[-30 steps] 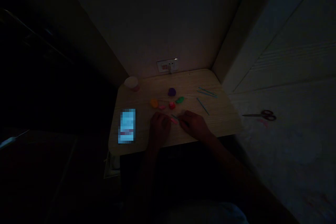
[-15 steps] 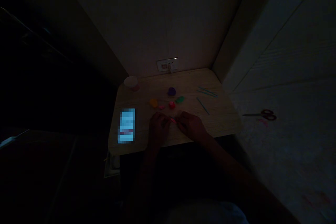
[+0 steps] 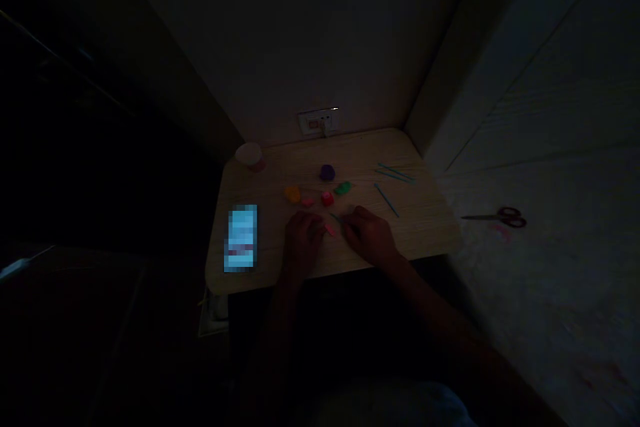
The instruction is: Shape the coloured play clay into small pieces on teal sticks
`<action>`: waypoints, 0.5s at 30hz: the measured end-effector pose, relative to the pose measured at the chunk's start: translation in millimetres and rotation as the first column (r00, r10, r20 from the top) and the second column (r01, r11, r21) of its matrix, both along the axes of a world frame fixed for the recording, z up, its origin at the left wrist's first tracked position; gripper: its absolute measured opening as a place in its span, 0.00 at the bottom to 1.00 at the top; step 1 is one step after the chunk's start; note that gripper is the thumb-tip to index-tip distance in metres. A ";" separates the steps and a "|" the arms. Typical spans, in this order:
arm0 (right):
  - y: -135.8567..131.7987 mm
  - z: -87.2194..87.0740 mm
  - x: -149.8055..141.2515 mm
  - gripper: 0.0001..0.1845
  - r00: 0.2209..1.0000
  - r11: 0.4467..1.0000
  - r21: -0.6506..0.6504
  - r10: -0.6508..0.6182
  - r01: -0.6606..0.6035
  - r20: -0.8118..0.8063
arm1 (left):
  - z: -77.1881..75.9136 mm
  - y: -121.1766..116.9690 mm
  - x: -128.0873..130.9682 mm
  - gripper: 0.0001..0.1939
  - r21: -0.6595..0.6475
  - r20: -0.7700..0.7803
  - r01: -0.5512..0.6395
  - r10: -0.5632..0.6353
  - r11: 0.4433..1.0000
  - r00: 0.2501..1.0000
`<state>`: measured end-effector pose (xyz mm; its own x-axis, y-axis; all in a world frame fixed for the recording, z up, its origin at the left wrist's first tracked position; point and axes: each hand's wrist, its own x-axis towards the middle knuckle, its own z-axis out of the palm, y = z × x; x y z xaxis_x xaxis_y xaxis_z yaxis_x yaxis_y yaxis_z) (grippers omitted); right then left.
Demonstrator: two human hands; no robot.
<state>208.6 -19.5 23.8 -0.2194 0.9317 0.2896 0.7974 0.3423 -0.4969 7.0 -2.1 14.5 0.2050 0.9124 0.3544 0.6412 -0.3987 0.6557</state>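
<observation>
Your left hand (image 3: 302, 240) and right hand (image 3: 367, 235) pinch a pink piece (image 3: 331, 230); red lump (image 3: 327, 199) at twelve o'clock.

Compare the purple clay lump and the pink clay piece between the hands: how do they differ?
Colour: the purple lump is dark violet, the pink piece light pink. Shape: the purple lump is rounded, the pink piece small and flattish. Place: the purple lump sits apart, farther back on the table; the pink piece lies between the left hand and right hand. Both rest on the table.
</observation>
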 end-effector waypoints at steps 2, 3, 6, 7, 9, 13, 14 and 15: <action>0.0 -0.7 0.6 0.11 1.000 1.000 0.006 -0.009 0.009 -0.009 | 1.2 -0.2 0.1 0.11 0.014 -0.025 0.038 -0.038 0.999 0.999; 0.0 -0.7 0.9 0.11 1.000 1.000 0.008 -0.006 0.007 -0.015 | 2.1 -0.6 0.4 0.12 0.016 -0.041 0.054 -0.053 0.998 0.998; 0.1 0.0 2.2 0.11 0.999 1.000 0.000 0.007 -0.007 -0.039 | 5.0 -1.8 1.2 0.10 0.004 -0.073 0.065 -0.065 0.998 0.995; 0.2 0.2 2.7 0.11 0.999 1.000 -0.003 0.008 -0.008 -0.052 | 5.6 -2.0 1.3 0.08 0.000 -0.073 0.062 -0.062 0.998 0.995; 0.6 0.0 3.7 0.11 0.996 1.000 0.000 0.004 -0.004 -0.085 | 5.8 -2.0 1.0 0.05 -0.002 -0.055 0.057 -0.057 0.998 0.997; 2.3 -3.1 5.2 0.11 0.984 0.999 0.017 -0.037 0.041 -0.173 | 3.4 -1.6 -0.4 0.03 -0.018 0.020 0.059 -0.059 0.998 0.998; 2.8 -4.1 5.5 0.10 0.980 0.998 0.011 -0.063 0.066 -0.191 | 2.7 -1.7 -0.8 0.03 -0.028 0.033 0.052 -0.051 0.998 0.998; 3.2 -5.2 5.8 0.11 0.975 0.995 -0.003 -0.094 0.096 -0.203 | 1.9 -2.0 -1.2 0.03 -0.039 0.044 0.040 -0.038 0.998 0.998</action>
